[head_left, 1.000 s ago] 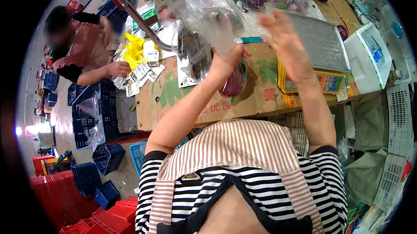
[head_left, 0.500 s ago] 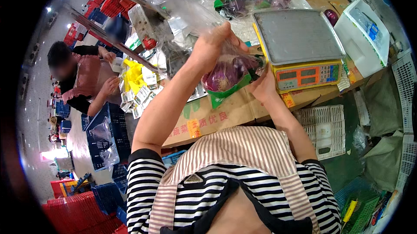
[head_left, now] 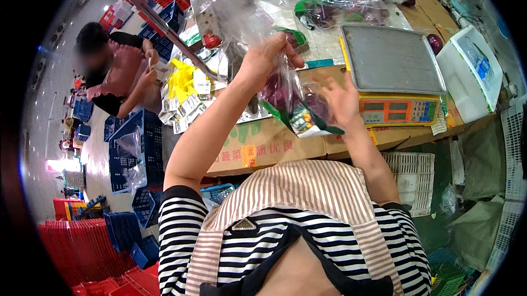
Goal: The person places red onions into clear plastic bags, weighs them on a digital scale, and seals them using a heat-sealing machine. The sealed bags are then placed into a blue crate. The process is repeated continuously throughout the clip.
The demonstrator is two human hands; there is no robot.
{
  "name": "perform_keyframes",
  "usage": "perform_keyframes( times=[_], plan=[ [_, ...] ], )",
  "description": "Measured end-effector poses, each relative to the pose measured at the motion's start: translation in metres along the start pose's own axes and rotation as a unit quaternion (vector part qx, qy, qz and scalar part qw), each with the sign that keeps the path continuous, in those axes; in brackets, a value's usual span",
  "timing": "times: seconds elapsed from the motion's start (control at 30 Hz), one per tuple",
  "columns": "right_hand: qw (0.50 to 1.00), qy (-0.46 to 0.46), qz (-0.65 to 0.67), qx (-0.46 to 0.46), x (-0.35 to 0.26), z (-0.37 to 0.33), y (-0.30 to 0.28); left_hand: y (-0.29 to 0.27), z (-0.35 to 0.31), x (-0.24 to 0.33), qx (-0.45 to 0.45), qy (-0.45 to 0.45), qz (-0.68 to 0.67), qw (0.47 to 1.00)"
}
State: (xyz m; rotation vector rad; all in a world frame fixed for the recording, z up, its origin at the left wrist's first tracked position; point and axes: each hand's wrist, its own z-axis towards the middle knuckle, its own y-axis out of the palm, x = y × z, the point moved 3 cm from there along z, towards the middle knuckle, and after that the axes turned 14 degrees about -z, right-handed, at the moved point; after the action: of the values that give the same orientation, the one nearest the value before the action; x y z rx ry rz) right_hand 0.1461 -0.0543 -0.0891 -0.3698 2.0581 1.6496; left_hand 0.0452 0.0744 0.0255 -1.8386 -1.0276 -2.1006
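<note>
My left hand (head_left: 265,59) is closed around the gathered neck of a clear plastic bag (head_left: 305,121) with a green printed lower part. Inside it are red onions (head_left: 280,90), purple and shiny through the film. The bag hangs tilted above the cardboard-covered table edge, its loose top blurred beyond my left hand. My right hand (head_left: 343,100) is open beside the bag's right side, fingers spread and slightly blurred; whether it touches the film I cannot tell.
A yellow scale (head_left: 393,65) with a grey tray stands right of the bag, a white foam box (head_left: 473,73) beyond it. More bagged onions (head_left: 343,10) lie at the back. Yellow ties and labels (head_left: 185,90) lie left. A metal post (head_left: 164,27) and co-worker (head_left: 123,71) are further left.
The bag has turned and tilted, so its printed patch now shows. My right hand has gone from cupping the bag's side to spread fingers. The whole view has shifted slightly.
</note>
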Motion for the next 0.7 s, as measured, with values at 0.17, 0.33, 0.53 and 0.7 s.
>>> perform_keyframes(
  times=[0.17,0.33,0.53,0.7],
  plan=[
    [0.954,-0.121,-0.258,-0.094,-0.016,-0.014,-0.007,0.043,-0.027,0.005,-0.109,0.050,0.122,0.985],
    [0.679,0.010,-0.693,-0.241,-0.019,-0.011,0.036,0.060,-0.033,-0.029,-0.115,-0.025,0.065,0.991],
    [0.910,0.116,-0.367,-0.151,0.033,-0.026,0.044,0.055,-0.041,-0.028,-0.001,-0.066,-0.267,0.962],
    [0.804,0.058,-0.428,-0.408,0.045,-0.023,0.071,-0.051,-0.063,0.043,0.212,0.201,-0.083,0.953]
  ],
)
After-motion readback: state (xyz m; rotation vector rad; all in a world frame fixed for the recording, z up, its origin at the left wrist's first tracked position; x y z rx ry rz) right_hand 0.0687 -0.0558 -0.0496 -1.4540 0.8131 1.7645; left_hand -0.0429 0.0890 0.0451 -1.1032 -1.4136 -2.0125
